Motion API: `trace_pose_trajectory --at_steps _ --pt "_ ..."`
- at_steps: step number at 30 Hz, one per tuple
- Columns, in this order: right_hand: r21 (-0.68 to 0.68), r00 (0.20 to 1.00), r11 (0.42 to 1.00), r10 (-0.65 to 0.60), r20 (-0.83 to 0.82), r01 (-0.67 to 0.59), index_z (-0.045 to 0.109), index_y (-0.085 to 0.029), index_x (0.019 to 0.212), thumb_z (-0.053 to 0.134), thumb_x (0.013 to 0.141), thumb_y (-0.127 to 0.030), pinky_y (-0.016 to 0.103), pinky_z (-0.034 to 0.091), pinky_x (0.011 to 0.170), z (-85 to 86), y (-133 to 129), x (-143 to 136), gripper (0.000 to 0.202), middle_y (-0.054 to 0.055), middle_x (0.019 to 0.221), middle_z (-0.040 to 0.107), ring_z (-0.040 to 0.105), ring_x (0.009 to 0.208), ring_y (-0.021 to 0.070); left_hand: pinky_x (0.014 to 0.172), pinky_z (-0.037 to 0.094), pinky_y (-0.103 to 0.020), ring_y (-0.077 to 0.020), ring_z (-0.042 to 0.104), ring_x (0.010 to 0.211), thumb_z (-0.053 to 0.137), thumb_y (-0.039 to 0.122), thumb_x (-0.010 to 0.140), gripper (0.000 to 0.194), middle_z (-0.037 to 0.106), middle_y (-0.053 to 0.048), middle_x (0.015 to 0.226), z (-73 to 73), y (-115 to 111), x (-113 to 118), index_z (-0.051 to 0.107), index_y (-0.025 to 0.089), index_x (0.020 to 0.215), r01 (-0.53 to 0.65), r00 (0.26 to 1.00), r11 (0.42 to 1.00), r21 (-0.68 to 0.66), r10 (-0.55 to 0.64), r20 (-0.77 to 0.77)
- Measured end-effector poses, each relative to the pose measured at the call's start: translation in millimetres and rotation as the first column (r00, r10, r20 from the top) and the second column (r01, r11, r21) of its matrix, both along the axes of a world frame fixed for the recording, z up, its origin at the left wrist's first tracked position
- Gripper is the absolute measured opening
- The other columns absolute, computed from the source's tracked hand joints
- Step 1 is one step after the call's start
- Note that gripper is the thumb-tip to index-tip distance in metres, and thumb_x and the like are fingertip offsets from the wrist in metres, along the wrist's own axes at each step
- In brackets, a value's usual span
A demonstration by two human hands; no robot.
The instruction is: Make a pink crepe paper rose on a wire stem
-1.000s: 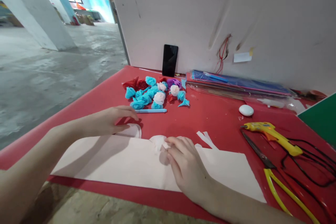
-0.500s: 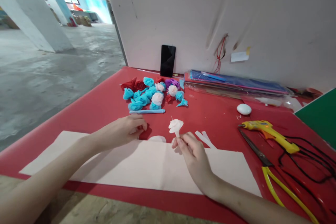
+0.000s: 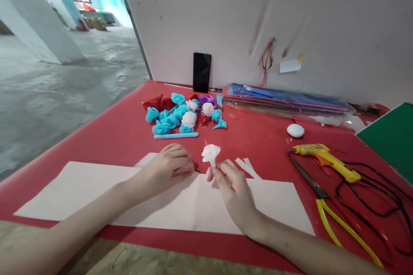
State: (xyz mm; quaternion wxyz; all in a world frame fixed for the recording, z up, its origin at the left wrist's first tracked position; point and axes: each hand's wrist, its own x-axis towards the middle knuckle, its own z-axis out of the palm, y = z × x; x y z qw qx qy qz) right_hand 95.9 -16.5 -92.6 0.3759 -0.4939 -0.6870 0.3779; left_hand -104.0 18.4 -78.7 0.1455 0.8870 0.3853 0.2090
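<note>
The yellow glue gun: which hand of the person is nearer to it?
Right. The right hand is left of the glue gun; the left hand lies farther left.

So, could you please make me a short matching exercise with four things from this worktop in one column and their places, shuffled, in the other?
Things
1. Phone
2. Glue gun
3. Single pale flower
4. Light blue pen

Places
A. Beside the scissors
B. In the right hand
C. Just in front of the flower pile
D. Propped against the white panel

Pairs: 1-D, 2-A, 3-B, 4-C
</note>
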Motion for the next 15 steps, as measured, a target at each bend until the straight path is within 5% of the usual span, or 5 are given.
trace_pose_trajectory --at_steps 8,15 --pt "0.032 0.999 0.999 -0.005 -0.050 0.007 0.053 -0.020 0.072 0.032 0.095 -0.032 0.024 0.043 0.062 1.8 -0.2 -0.6 0.034 0.001 0.074 0.056 0.055 0.065 0.0121 0.062 0.045 -0.022 -0.0157 0.062 0.073 0.052 0.023 0.082 0.012 0.069 -0.001 0.079 -3.2 -4.1 -0.6 0.063 0.021 0.080 -0.115 0.991 0.984 -0.134 0.123 0.050" --pt "0.192 0.992 0.977 0.110 -0.068 -0.095 0.056 -0.022 0.088 0.029 0.095 -0.034 0.027 0.046 0.061 7.7 -6.5 7.0 0.030 0.004 0.081 0.058 0.054 0.067 0.0147 0.055 0.043 -0.021 -0.0141 0.061 0.064 0.050 0.023 0.081 0.013 0.068 0.001 0.073 2.9 -5.7 1.4 0.061 0.020 0.077 -0.138 0.987 0.969 -0.206 0.150 0.048"
